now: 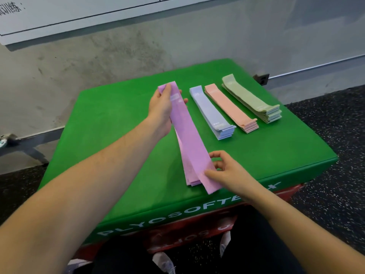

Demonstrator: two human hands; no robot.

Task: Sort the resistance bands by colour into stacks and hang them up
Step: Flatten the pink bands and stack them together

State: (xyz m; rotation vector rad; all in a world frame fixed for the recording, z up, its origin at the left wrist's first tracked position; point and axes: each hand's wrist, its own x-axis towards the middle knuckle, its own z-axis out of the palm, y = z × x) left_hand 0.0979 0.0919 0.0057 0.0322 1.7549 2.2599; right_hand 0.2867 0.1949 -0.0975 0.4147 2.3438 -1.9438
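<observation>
Left hand (160, 107) and right hand (223, 171) fingers grip the top pink band (189, 135); square its edges over the pink stack (188, 175) before release.

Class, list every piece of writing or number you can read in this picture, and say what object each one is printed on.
"PLYOSOFT", then letters hidden by the right hand: front edge of the green plyo box.
"20": far end of the blue band stack.
Red box below: upside-down white lettering, not clearly readable.
White wall board: Chinese characters at its left edge, cut off and blurred.
Pink band and green band stack: small white print, too blurred.
</observation>
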